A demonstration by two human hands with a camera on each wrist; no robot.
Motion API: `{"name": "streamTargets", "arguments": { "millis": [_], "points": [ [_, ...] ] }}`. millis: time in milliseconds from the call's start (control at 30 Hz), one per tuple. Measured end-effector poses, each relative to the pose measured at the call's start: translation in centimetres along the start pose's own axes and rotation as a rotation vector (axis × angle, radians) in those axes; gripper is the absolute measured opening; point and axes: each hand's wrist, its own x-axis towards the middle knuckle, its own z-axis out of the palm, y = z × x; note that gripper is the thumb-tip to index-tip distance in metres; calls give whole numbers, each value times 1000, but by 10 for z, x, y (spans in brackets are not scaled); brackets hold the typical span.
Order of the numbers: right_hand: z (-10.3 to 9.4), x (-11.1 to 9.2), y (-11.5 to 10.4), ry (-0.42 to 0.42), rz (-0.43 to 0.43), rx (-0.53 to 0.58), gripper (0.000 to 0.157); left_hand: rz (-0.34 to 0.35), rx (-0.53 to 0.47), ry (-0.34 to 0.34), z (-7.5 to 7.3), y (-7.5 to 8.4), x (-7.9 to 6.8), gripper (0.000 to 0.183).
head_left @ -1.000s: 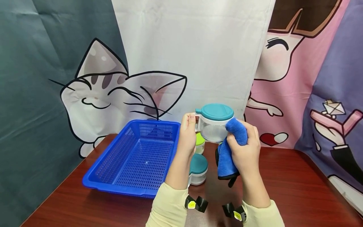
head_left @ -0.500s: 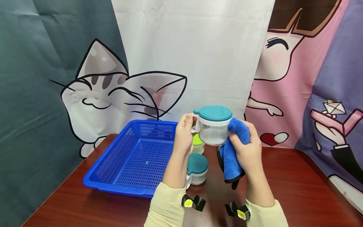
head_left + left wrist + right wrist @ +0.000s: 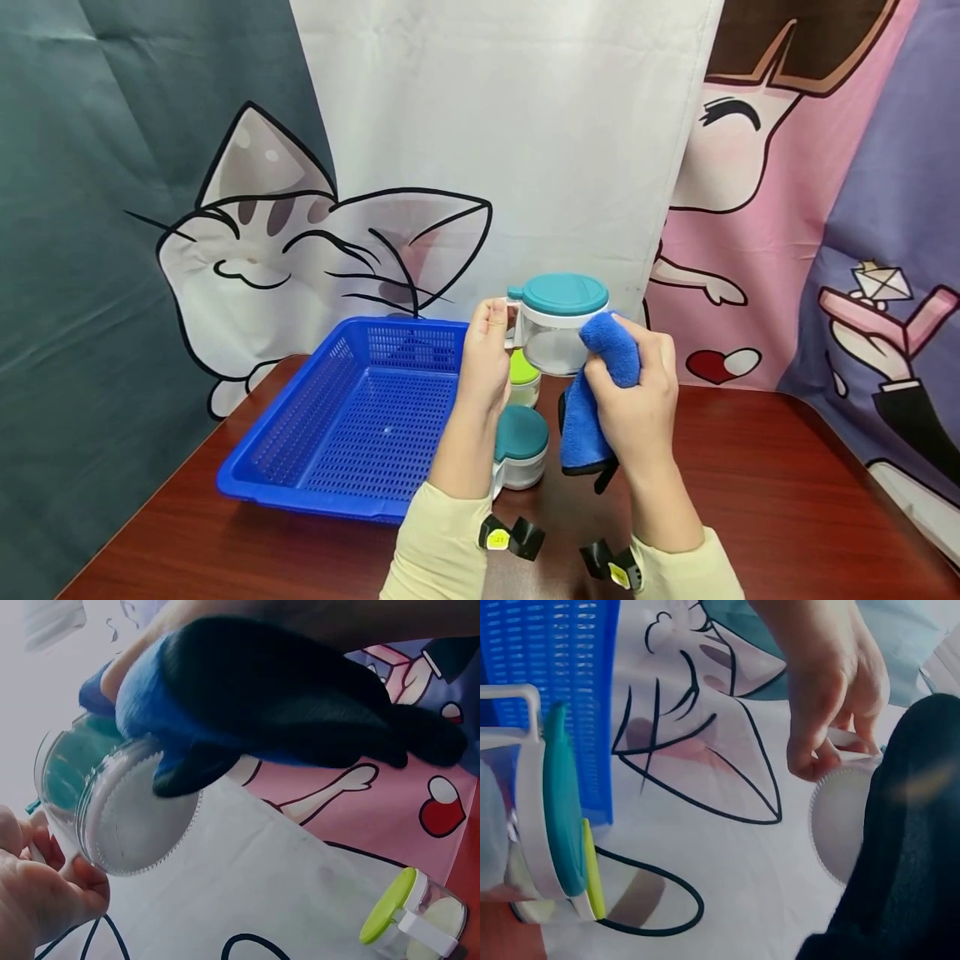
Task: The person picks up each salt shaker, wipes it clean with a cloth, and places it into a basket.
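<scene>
Cartoon-printed fabric (image 3: pixel 495 125) hung behind a reddish-brown tabletop (image 3: pixel 780 492), showing a smiling cat (image 3: pixel 240 308) on the left and pink and purple panels on the right. Above the tabletop, roughly upright, a clear jar (image 3: pixel 547 348) with a teal lid (image 3: pixel 566 294) was held up between two hands. The left hand (image 3: pixel 486 358) had its fingers and thumb clamped on the jar's white handle (image 3: pixel 513 325). The right hand (image 3: pixel 643 392) gripped a bunched blue cloth (image 3: pixel 600 408) with black edging, its upper part against the jar's side and its lower part hanging free. Below the raised jar, a second teal-lidded jar (image 3: pixel 522 473) stood on the tabletop, partly hidden by the left forearm; farther back stood a lime-lidded jar (image 3: pixel 524 393). Left of these sat a blue perforated basket (image 3: pixel 315 500). Pale yellow sleeves (image 3: pixel 442 542) covered both forearms, with black bands (image 3: pixel 527 538) near the cuffs.
</scene>
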Motion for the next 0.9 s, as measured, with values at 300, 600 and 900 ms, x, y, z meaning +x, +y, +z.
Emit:
{"name": "streamTargets", "arguments": {
  "millis": [300, 600, 900],
  "points": [
    [-11, 9, 5, -69, 105, 159, 34, 0, -79, -81, -4, 4, 0, 20],
    [-2, 0, -3, 32, -32, 56, 37, 4, -41, -37, 0, 2, 0, 20],
    [-12, 5, -5, -35, -5, 154, 35, 60, -31, -63, -2, 4, 2, 22]
  ]
}}
